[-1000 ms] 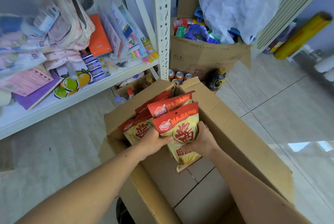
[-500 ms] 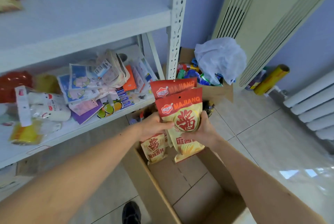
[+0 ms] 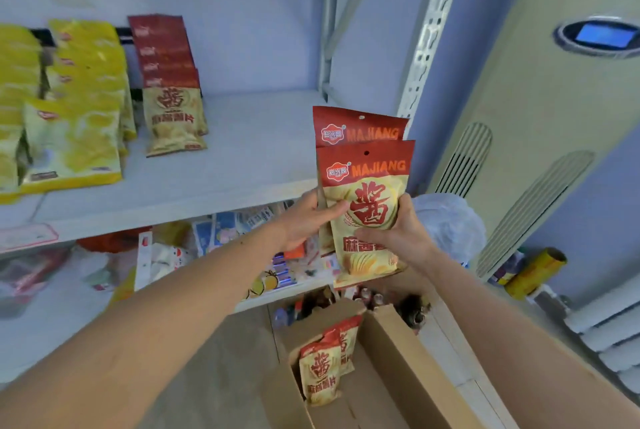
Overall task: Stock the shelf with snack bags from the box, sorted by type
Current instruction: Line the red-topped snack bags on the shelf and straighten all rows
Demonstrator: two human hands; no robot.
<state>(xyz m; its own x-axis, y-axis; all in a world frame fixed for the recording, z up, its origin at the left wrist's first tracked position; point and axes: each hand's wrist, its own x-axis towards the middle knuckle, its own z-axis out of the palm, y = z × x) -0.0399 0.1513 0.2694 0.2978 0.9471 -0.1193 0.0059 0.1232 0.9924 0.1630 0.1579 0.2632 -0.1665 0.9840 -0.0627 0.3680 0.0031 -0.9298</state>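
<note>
Both hands hold two red-topped Majiang snack bags [image 3: 367,186], one stacked behind the other, upright in front of the shelf's right post. My left hand [image 3: 308,217] grips their left edge with the thumb across the front. My right hand [image 3: 398,231] grips the right side and lower front. On the white upper shelf [image 3: 249,165] lies a row of the same red bags [image 3: 171,96], with yellow snack bags [image 3: 72,106] to its left. Below, the open cardboard box [image 3: 388,359] holds two more red bags [image 3: 325,366].
The lower shelf [image 3: 277,300] is cluttered with small packets and stationery. A tall air conditioner [image 3: 540,123] stands right of the shelf post [image 3: 426,40]. A white plastic bag [image 3: 450,224], a yellow roll [image 3: 533,272] and a radiator [image 3: 613,335] are on the right.
Both hands lifted the two red bags out of the box up to the height of the upper shelf. The view rose, bringing the stocked upper shelf into sight.
</note>
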